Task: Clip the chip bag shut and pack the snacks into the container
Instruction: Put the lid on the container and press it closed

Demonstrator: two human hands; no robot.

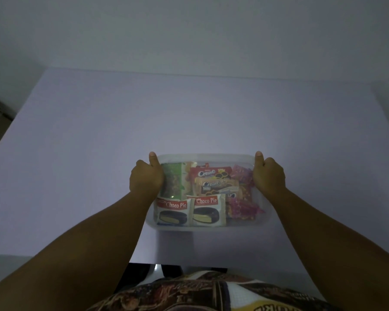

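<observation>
- Head view: container (208, 225) sits on the pale table (76, 153), just in front of you, with a clear lid (207, 158) over it and the snacks visible through the plastic.
- Your left hand (147, 177) grips the left end of the container, fingers curled under the edge and thumb laid up along the far left corner.
- Your right hand (269, 176) grips the right end the same way, thumb pointing up at the far right corner.
- Inside, the green chip bag (174, 180) stands at the back left, partly behind your left hand; you cannot tell from here whether a clip is on it.
- Two chocolate pie packs (208, 209) lie along the near side, cream biscuit packs (213, 178) sit in the middle, and pink wrapped sweets (243, 208) fill the right end.
- Packing looks done, so the step in hand seems to be seating the lid.
- Press evenly with both thumbs, then work round the near edge, which neither hand is on.
- Keep the container flat on the table while you press, so the packs do not shift up under the rim.
- Watch the sweets at the near right, where a wrapper could catch in the seal.
</observation>
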